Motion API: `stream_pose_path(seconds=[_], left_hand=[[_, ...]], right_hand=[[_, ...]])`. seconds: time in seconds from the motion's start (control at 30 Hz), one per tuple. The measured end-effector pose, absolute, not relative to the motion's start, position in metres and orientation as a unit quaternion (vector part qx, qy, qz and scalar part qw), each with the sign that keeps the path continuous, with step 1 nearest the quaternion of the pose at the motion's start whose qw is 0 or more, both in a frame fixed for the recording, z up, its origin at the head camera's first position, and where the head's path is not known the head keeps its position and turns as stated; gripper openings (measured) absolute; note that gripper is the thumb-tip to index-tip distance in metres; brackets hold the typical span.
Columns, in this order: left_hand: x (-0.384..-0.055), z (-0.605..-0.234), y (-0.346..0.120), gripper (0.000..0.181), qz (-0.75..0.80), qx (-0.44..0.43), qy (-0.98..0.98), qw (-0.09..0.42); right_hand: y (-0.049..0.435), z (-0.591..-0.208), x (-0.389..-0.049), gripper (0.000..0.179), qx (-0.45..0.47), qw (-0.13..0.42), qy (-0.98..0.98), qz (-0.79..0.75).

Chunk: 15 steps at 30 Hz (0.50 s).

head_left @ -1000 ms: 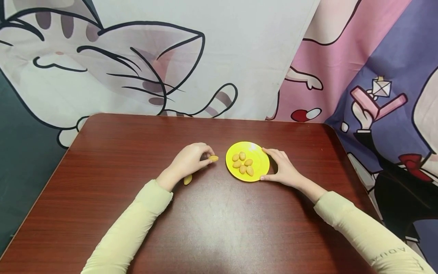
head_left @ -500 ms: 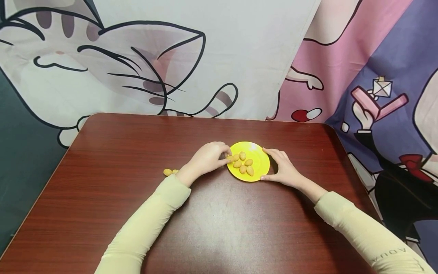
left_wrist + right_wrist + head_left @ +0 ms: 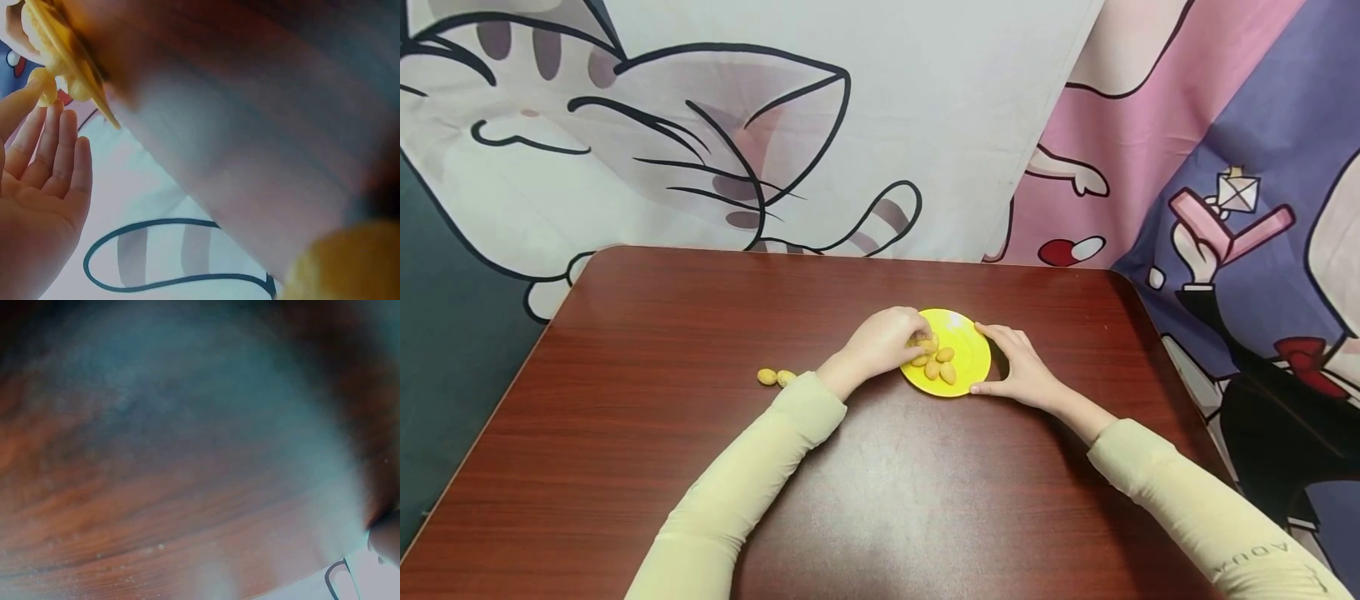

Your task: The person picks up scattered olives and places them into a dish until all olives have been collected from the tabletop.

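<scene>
A small yellow almond-shaped piece (image 3: 42,87) is pinched between the thumb and fingertips of my left hand (image 3: 886,340). That hand reaches over the left part of a round yellow plate (image 3: 973,358), where several similar yellow pieces (image 3: 946,367) lie. Its curled fingers hide some of them in the head view. In the left wrist view, the left palm (image 3: 47,203) faces the camera, with the plate seen edge-on above. My right hand (image 3: 1024,371) holds the plate's right rim, thumb at the near side and fingers at the far side.
Two more yellow pieces (image 3: 767,377) lie on the brown wooden table (image 3: 880,500), left of the plate near the left sleeve (image 3: 760,467). A cartoon-printed cloth (image 3: 955,133) hangs behind the table's far edge.
My left hand has moved right from the table to over the plate, carrying the yellow piece. Two pieces left behind it now show past the wrist. The right hand and plate have stayed put.
</scene>
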<state>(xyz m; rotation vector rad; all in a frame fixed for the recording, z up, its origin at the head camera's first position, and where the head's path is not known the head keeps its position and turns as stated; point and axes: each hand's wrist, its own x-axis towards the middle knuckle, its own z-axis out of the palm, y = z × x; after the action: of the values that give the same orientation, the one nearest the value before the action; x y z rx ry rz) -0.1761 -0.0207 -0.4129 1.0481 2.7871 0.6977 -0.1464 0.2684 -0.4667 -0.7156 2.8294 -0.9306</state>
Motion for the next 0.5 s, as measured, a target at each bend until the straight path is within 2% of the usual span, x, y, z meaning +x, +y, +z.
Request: stream_pose_path(seconds=[0.5], left_hand=[[-0.178, -0.419, -0.006, 0.008, 0.202, 0.362, 0.91, 0.038]], right_hand=[[0.268, -0.467, -0.146, 0.107, -0.231, 0.043, 0.923, -0.303]])
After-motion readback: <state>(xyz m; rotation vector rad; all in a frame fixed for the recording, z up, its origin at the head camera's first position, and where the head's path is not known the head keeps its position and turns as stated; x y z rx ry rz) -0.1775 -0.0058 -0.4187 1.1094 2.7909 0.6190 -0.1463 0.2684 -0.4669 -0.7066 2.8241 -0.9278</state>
